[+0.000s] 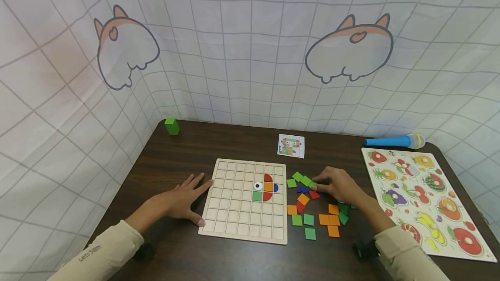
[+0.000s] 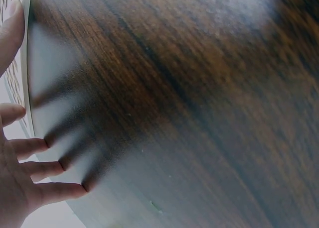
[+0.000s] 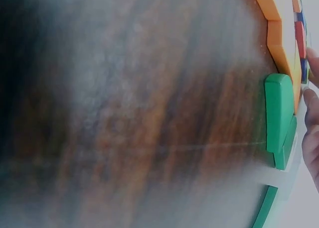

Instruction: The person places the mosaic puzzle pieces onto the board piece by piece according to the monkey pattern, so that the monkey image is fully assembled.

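Observation:
A wooden grid board [image 1: 234,205] lies on the table. Several pieces sit in its right part: a round eye tile [image 1: 258,186], red quarter-circles, an orange square [image 1: 268,187], a green square and a blue half-circle. My left hand [image 1: 183,198] is spread flat at the board's left edge, with thumb and index fingertips on its rim; the left wrist view [image 2: 17,173] shows the other fingertips touching the table. My right hand [image 1: 340,185] pinches a light green square tile [image 1: 313,184] between thumb and fingers, over the loose pieces right of the board.
Loose orange squares [image 1: 329,219], green, red and blue pieces lie right of the board. A pattern card [image 1: 291,145] lies behind it. Farther right are a fruit puzzle board [image 1: 425,203] and a blue toy microphone [image 1: 392,142]. A green block [image 1: 172,126] stands at the back left corner.

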`<act>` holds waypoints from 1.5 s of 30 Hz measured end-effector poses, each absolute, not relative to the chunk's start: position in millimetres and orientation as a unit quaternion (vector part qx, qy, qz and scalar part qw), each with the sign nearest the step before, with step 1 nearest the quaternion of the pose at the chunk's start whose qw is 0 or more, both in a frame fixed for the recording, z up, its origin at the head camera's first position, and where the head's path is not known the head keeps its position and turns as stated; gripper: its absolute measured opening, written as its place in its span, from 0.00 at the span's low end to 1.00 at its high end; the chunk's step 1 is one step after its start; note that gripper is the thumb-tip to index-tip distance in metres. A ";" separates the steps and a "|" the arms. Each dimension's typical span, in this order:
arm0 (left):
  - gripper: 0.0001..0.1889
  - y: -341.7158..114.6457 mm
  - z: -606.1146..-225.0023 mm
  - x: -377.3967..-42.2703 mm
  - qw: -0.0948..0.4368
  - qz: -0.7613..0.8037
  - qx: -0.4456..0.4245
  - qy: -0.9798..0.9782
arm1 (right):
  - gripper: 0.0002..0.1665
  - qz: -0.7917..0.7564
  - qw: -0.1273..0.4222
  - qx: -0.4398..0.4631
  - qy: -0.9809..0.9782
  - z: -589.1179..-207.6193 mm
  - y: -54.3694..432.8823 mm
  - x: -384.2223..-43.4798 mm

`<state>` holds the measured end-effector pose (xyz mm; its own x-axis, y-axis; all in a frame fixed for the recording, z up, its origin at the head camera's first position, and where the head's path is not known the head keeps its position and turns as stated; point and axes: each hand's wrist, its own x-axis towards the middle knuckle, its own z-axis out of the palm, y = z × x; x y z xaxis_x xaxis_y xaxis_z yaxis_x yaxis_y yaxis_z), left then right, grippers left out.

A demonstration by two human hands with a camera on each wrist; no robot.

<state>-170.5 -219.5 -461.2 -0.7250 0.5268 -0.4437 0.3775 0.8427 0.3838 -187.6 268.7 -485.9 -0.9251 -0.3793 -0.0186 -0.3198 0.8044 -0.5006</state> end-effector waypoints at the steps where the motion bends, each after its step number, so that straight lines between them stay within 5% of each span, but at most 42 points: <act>1: 0.63 -219.4 -460.9 -170.5 0.277 0.135 0.246 0.919 | 0.16 -0.255 0.062 -0.182 0.948 -485.3 268.7 -187.5; 24: 0.63 -216.9 -456.7 -169.4 0.284 0.129 0.241 0.919 | 0.10 -0.321 0.091 -0.199 0.922 -477.2 259.9 -188.7; 45: 0.63 -217.6 -456.3 -169.2 0.287 0.131 0.236 0.919 | 0.19 -0.404 0.130 -0.251 0.870 -459.9 175.8 -213.5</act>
<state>-169.2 -217.6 -456.3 -0.7239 0.5089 -0.4658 0.3590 0.8545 0.3756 -213.5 175.8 -459.9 -0.8399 -0.5423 -0.0241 -0.3317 0.5480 -0.7679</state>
